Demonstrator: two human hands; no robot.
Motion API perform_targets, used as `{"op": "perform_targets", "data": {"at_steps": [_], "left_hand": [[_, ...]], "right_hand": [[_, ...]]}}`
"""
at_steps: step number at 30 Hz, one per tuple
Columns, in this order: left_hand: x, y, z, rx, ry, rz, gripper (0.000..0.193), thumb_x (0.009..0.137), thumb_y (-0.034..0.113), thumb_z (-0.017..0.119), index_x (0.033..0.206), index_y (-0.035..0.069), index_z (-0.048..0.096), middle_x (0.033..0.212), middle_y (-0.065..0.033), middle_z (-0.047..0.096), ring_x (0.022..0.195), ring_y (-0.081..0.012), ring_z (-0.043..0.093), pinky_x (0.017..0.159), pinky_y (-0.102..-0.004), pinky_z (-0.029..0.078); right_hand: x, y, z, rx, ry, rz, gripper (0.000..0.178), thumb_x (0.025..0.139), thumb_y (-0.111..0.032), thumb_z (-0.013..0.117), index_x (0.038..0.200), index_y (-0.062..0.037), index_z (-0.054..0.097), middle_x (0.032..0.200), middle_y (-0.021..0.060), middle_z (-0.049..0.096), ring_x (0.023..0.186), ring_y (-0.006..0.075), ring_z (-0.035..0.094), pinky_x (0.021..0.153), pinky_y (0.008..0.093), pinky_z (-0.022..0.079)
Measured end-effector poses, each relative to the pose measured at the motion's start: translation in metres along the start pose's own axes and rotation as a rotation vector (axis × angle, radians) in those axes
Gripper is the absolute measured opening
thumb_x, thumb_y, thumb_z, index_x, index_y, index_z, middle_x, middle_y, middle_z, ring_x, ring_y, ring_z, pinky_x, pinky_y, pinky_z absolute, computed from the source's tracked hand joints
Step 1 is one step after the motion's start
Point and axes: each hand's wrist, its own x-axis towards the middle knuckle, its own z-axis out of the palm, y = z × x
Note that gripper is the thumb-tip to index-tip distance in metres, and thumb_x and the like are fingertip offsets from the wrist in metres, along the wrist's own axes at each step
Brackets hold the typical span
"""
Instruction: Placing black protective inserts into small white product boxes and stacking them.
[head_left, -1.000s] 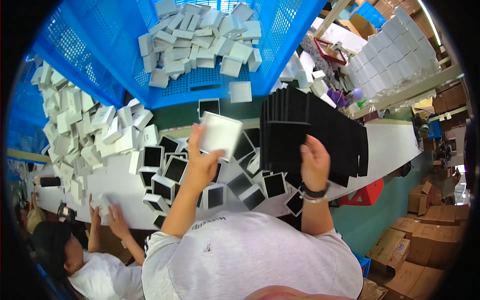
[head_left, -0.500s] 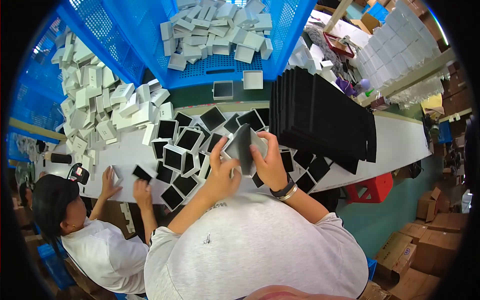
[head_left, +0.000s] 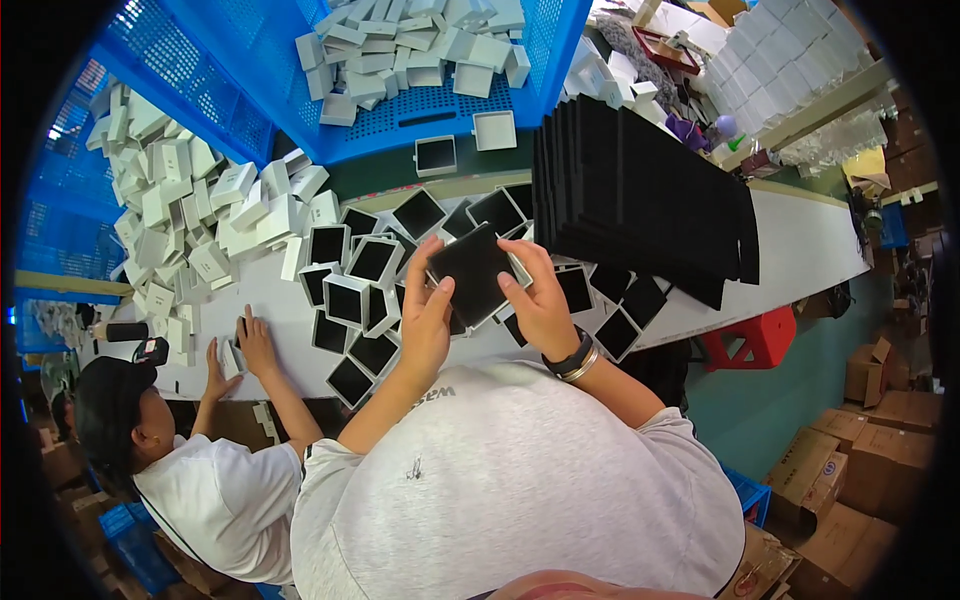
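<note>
Above the table, a small white box (head_left: 520, 272) sits between my two hands, with a black foam pad (head_left: 473, 278) lying flat over its open side. The pad hides most of the box. My left hand (head_left: 426, 315) is closed on the left edge of pad and box, thumb on the pad's face. On the other side, my right hand (head_left: 541, 308) grips the box's right side, its thumb near the pad's edge. Below and around them lie several white boxes lined with black pads (head_left: 372, 258). To the right stands a thick stack of black foam sheets (head_left: 640, 190).
Loose white boxes (head_left: 170, 200) heap up at the left, and more fill a blue crate (head_left: 400, 130) at the back. A co-worker (head_left: 200, 480) at the left handles a small white box. A red stool (head_left: 755, 340) and cardboard cartons (head_left: 840, 480) are at the right.
The black pad, tilted upright half a second ago, now lies flat over the box. My left hand has moved onto its left edge. The co-worker's hand has brought a dark pad to their box.
</note>
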Motion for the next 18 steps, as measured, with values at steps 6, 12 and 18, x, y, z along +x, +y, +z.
{"op": "perform_targets", "data": {"at_steps": [6,12,18], "left_hand": [[-0.001,-0.015,-0.011,0.356,0.006,0.114,0.048,0.094,0.008,0.046,0.14,0.007,0.033,0.142,-0.0073,0.033,0.127,-0.0147,0.037,0.103,-0.027,0.03],[-0.003,-0.037,-0.01,0.055,0.111,0.074,0.046,0.099,0.015,0.039,0.142,0.005,0.026,0.14,-0.0107,0.038,0.127,-0.0177,0.038,0.102,-0.0279,0.032],[0.005,-0.038,-0.001,0.118,0.091,0.278,0.056,0.096,0.008,0.039,0.146,0.003,0.013,0.149,-0.0152,0.022,0.132,-0.0231,0.031,0.108,-0.0328,0.024]], "right_hand": [[-0.001,0.018,0.008,0.172,0.136,0.032,0.033,0.091,-0.009,0.053,0.123,-0.0054,0.051,0.116,0.0102,0.046,0.105,0.0187,0.047,0.091,0.0273,0.038],[-0.01,0.022,0.026,0.639,0.022,0.057,0.043,0.092,-0.005,0.052,0.13,-0.0066,0.031,0.12,0.0077,0.041,0.107,0.0119,0.045,0.09,0.0229,0.037],[-0.013,0.034,0.034,0.74,0.114,-0.058,0.044,0.091,-0.004,0.052,0.128,-0.0058,0.029,0.125,0.0089,0.037,0.115,0.0137,0.04,0.098,0.0271,0.033]]}}
